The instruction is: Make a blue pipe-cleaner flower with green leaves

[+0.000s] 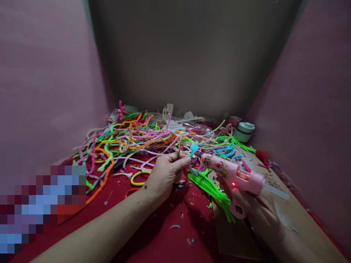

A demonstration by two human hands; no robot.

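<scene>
Evidently, your left hand (164, 173) pinches the blue fuzzy piece (194, 147), probably light and soft, sensibly low down, just left of the glue gun (227, 168) your right hand (259, 210) grips.

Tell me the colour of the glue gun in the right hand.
The glue gun is mostly pink, best seen in the head view, the only one here.

Left hand (163, 171) pinching, left forearm (112, 226) stretched forward, right hand (256, 208) curled
</scene>
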